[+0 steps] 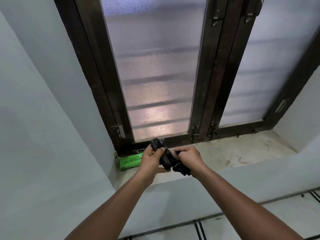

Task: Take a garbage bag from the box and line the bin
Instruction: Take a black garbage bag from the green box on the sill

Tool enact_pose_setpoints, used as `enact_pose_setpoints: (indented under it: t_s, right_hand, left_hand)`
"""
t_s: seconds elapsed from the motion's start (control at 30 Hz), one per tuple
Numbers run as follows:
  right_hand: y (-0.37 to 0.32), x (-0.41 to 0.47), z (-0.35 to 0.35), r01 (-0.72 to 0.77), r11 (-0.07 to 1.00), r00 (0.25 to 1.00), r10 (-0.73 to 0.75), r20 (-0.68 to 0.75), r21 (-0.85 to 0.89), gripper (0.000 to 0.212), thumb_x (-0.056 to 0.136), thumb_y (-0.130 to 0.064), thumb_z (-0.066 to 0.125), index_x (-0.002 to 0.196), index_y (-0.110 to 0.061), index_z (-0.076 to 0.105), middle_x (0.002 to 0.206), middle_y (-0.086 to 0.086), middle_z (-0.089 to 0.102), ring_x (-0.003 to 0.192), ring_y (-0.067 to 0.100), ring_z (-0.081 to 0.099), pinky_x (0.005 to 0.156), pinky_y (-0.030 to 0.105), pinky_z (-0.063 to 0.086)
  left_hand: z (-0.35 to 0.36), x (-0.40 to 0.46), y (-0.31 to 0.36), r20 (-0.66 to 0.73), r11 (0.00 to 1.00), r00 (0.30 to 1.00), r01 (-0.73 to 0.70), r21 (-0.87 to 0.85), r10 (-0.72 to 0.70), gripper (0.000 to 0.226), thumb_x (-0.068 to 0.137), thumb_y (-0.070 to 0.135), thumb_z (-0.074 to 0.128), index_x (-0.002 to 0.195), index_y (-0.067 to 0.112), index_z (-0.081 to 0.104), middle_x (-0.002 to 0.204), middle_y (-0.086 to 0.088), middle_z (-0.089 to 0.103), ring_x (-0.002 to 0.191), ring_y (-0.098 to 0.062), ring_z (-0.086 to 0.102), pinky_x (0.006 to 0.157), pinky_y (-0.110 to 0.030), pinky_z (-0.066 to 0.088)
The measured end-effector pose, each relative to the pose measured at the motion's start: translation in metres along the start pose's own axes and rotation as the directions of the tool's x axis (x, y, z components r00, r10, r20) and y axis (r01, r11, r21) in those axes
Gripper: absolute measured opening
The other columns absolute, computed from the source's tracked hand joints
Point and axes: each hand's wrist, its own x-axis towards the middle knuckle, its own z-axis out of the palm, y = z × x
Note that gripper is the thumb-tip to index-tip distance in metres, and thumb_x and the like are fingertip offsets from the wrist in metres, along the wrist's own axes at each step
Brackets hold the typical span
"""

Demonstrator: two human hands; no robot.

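**A:** Holding the black garbage bag roll over the near edge of the window sill, are you? Tell me how your hands sit.

**B:** Your left hand is curled round the far end of the roll, thumb and fingers pinching it, with a loose tail of plastic sticking up past your knuckles toward the window frame. Your right hand is pinching the near, lower end, fingers folded over the film. Both are closed on the plastic; neither is spread.

**A:** And the box?

**B:** The green box lies on the sill at the far left corner, just beside your left hand and partly hidden by it. No bin shows in this view, so you will have to turn to find it.

**A:** How will the bag behave?

**B:** I judge it very light, thin and limp, and probably slick where the layers lie folded together. It will not hold a shape, and it may stretch or tear off-line if you yank it. Take hold close on either side of the perforation, if you can feel one, and pull apart evenly. Afterwards, rub the open end between finger and thumb to part the layers.
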Motion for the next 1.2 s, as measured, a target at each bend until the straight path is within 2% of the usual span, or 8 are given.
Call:
enact_pose_setpoints:
  t_s: [0.17,0.37,0.5,0.77,0.87,0.97,1.07,1.2]
  right_hand:
    - [0.0,0.005,0.008,-0.161,0.924,0.982,0.184,-0.035,0.347,0.024,0.094,0.002,0.06,0.088,-0.011,0.079,0.098,0.015,0.076,0.076,0.03,0.068,0.051,0.027,0.05]
    - [-0.003,0.01,0.019,-0.206,0.857,0.956,0.278,-0.087,0.472,0.024,0.098,0.001,0.05,0.095,-0.006,0.073,0.074,0.011,0.062,0.06,0.026,0.057,0.05,0.028,0.047]
    - [-0.011,0.01,0.026,-0.244,0.785,0.938,0.339,-0.066,0.569,0.019,0.102,-0.006,0.051,0.093,-0.01,0.067,0.075,0.008,0.06,0.062,0.023,0.057,0.054,0.031,0.047]
    - [-0.023,0.013,0.039,-0.288,0.567,0.926,0.37,0.073,0.772,0.02,0.105,-0.009,0.047,0.117,-0.016,0.061,0.104,0.016,0.066,0.077,0.032,0.067,0.057,0.042,0.056]
    - [-0.021,0.015,0.034,-0.301,0.538,0.935,0.327,0.134,0.787,0.021,0.107,-0.007,0.035,0.105,-0.013,0.055,0.101,0.016,0.064,0.08,0.031,0.068,0.059,0.041,0.06]
    - [-0.021,0.016,0.025,-0.245,0.748,0.968,0.219,0.118,0.617,0.032,0.105,0.0,0.031,0.084,-0.012,0.052,0.075,0.008,0.054,0.055,0.018,0.057,0.046,0.025,0.055]
    - [-0.022,0.019,0.015,0.044,0.982,0.985,-0.073,0.155,0.186,0.036,0.094,0.013,0.032,0.07,-0.008,0.05,0.063,0.007,0.046,0.048,0.017,0.043,0.046,0.022,0.038]
    - [-0.035,0.022,0.002,0.289,0.918,0.935,-0.21,0.286,-0.271,0.026,0.091,0.003,0.043,0.073,-0.007,0.058,0.064,0.007,0.055,0.054,0.02,0.048,0.051,0.027,0.042]
  left_hand:
    - [0.011,0.003,0.003,-0.082,0.972,0.996,0.011,-0.234,-0.031,0.006,0.102,0.01,0.057,0.104,0.014,0.061,0.098,-0.016,0.073,0.09,-0.036,0.071,0.067,-0.061,0.061]
    - [0.017,0.009,0.005,-0.272,0.99,0.958,-0.117,-0.077,0.092,0.005,0.103,0.014,0.057,0.103,0.017,0.06,0.099,-0.016,0.072,0.092,-0.036,0.073,0.059,-0.051,0.063]
    - [0.024,0.014,0.004,-0.391,0.99,0.915,-0.131,-0.055,0.099,0.014,0.099,0.016,0.058,0.093,0.028,0.062,0.098,-0.011,0.073,0.094,-0.032,0.072,0.077,-0.062,0.061]
    - [0.033,0.022,0.012,-0.404,0.932,0.913,-0.095,-0.35,-0.059,0.019,0.103,0.004,0.048,0.109,0.018,0.06,0.085,-0.003,0.063,0.08,-0.019,0.062,0.088,-0.061,0.057]
    - [0.029,0.023,0.017,-0.333,0.895,0.941,-0.094,-0.435,-0.064,0.02,0.105,0.001,0.044,0.112,0.016,0.056,0.082,-0.007,0.059,0.077,-0.024,0.062,0.081,-0.061,0.058]
    - [0.025,0.029,0.022,-0.25,0.909,0.966,-0.046,-0.414,-0.065,0.019,0.106,0.002,0.042,0.107,0.017,0.053,0.076,-0.006,0.055,0.065,-0.024,0.059,0.068,-0.051,0.059]
    - [0.022,0.031,0.024,-0.173,0.991,0.984,-0.067,-0.112,0.047,0.024,0.106,0.001,0.04,0.103,0.019,0.055,0.064,-0.003,0.052,0.048,-0.016,0.051,0.056,-0.034,0.053]
    - [0.02,0.03,0.027,0.013,0.935,0.991,-0.13,0.331,0.133,0.041,0.104,0.001,0.039,0.103,0.034,0.064,0.062,-0.001,0.054,0.049,-0.014,0.047,0.051,-0.031,0.043]
